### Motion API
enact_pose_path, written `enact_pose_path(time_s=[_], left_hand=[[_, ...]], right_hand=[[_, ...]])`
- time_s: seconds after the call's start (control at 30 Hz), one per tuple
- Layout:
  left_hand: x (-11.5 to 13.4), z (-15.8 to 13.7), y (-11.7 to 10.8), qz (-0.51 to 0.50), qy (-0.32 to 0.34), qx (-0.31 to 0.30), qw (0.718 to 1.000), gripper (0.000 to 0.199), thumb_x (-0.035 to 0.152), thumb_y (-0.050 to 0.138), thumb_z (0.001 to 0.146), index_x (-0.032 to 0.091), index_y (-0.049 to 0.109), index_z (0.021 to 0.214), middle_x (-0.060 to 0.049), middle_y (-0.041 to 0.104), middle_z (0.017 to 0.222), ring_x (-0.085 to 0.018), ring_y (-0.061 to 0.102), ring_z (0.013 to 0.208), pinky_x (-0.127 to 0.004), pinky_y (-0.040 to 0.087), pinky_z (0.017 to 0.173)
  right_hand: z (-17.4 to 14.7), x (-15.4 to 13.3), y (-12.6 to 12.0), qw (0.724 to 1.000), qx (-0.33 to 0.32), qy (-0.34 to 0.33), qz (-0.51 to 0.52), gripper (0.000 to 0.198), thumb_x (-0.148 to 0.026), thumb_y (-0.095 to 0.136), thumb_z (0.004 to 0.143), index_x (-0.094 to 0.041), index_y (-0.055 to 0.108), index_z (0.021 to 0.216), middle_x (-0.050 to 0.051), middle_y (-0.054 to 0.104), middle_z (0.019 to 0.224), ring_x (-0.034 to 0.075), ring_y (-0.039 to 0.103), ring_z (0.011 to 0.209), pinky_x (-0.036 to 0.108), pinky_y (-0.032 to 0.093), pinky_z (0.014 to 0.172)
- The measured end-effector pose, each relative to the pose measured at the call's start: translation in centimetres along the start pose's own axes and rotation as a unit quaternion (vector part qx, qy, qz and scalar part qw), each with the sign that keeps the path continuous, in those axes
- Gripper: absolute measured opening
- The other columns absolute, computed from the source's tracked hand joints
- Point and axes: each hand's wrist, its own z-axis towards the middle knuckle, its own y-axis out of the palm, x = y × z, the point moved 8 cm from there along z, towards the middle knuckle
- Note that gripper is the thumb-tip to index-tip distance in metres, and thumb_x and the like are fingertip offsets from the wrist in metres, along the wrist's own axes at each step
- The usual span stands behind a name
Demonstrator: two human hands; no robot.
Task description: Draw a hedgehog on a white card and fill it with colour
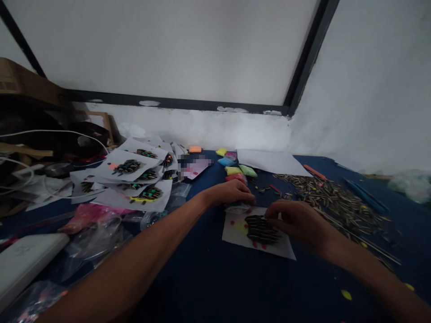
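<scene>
A white paper sheet (284,246) lies on the blue table, bearing a hedgehog figure (261,229) with a yellow face, red feet and a body of dark striped seeds. My right hand (296,220) is at the figure's upper right, thumb and fingers drawn together at the seeds. Whatever is between those fingertips is too small to make out. My left hand (232,193) is just beyond the sheet's top edge, fingers bent and close together, above a small clear plastic item (237,207). Its fingertips are partly hidden, and I cannot tell what they hold.
Loose striped seeds (332,199) spread to the right, near a blue tweezer-like tool (367,195) and an orange stick (313,171). Coloured clay packets (232,170) lie beyond my left hand. Finished seed pictures (124,166) pile up at left, with plastic bags (97,229) and a white box-shaped device (32,260) nearer.
</scene>
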Motion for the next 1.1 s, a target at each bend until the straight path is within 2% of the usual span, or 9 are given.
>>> enact_pose_path(time_s=[0.17, 0.33, 0.57, 0.8, 0.9, 1.0, 1.1], left_hand=[[-0.2, 0.1, 0.0, -0.003, -0.001, 0.004, 1.000, 0.024, 0.032, 0.058, 0.082, 0.011, 0.070, 0.082, -0.004, 0.067, 0.070, -0.010, 0.055, 0.061, -0.020, 0.041, 0.059], [-0.1, 0.0, 0.0, 0.004, 0.001, 0.003, 1.000, 0.023, 0.030, 0.057, 0.083, 0.011, 0.069, 0.083, -0.005, 0.067, 0.073, -0.010, 0.057, 0.066, -0.020, 0.041, 0.060], [0.0, -0.1, 0.0, -0.005, -0.003, 0.006, 1.000, 0.021, 0.029, 0.058, 0.083, 0.012, 0.070, 0.082, -0.005, 0.067, 0.077, -0.011, 0.058, 0.069, -0.021, 0.042, 0.063], [0.1, 0.0, -0.4, 0.030, 0.021, 0.024, 0.999, 0.025, 0.032, 0.057, 0.083, 0.012, 0.071, 0.083, -0.004, 0.064, 0.074, -0.009, 0.052, 0.064, -0.019, 0.039, 0.058], [1.0, -0.1, -0.9, 0.041, 0.052, 0.053, 0.996, 0.027, 0.034, 0.057, 0.082, 0.012, 0.071, 0.082, -0.002, 0.060, 0.069, -0.007, 0.046, 0.057, -0.018, 0.035, 0.052], [2.1, -0.4, -1.6, 0.009, 0.053, 0.133, 0.990, 0.033, 0.039, 0.052, 0.086, 0.011, 0.070, 0.086, 0.000, 0.053, 0.064, -0.005, 0.037, 0.048, -0.019, 0.027, 0.044], [3.4, -0.9, -1.6, -0.042, 0.040, 0.199, 0.978, 0.036, 0.039, 0.045, 0.089, 0.011, 0.067, 0.085, 0.000, 0.054, 0.068, -0.005, 0.037, 0.047, -0.019, 0.028, 0.044]], right_hand=[[-0.1, -0.1, 0.1, 1.000, -0.005, -0.004, -0.013, 0.015, -0.014, 0.055, 0.078, -0.021, 0.067, 0.074, 0.000, 0.065, 0.065, 0.009, 0.053, 0.048, 0.020, 0.037, 0.049], [-0.2, 0.2, 0.4, 1.000, -0.010, -0.015, -0.004, 0.016, -0.017, 0.055, 0.079, -0.022, 0.070, 0.077, 0.002, 0.067, 0.072, 0.010, 0.056, 0.052, 0.021, 0.038, 0.050], [-0.2, 0.5, 0.2, 1.000, 0.003, -0.015, -0.009, 0.019, -0.018, 0.053, 0.079, -0.022, 0.071, 0.080, 0.002, 0.067, 0.071, 0.008, 0.053, 0.048, 0.020, 0.036, 0.047], [-0.3, 0.3, -0.6, 1.000, 0.027, 0.005, 0.009, 0.015, -0.022, 0.052, 0.080, -0.020, 0.066, 0.074, -0.001, 0.060, 0.055, 0.010, 0.050, 0.046, 0.022, 0.034, 0.046], [-0.3, 0.1, -1.3, 0.997, 0.055, 0.025, 0.052, 0.023, -0.032, 0.051, 0.084, -0.019, 0.063, 0.069, -0.001, 0.057, 0.053, 0.010, 0.047, 0.046, 0.022, 0.032, 0.044], [-0.3, -0.4, -1.6, 0.991, 0.074, 0.045, 0.103, 0.029, -0.037, 0.049, 0.085, -0.018, 0.063, 0.068, 0.001, 0.059, 0.056, 0.011, 0.048, 0.049, 0.023, 0.033, 0.045], [-0.2, -0.8, -1.7, 0.982, 0.088, 0.051, 0.158, 0.027, -0.038, 0.050, 0.083, -0.018, 0.065, 0.073, 0.000, 0.058, 0.058, 0.012, 0.048, 0.051, 0.023, 0.036, 0.047]])
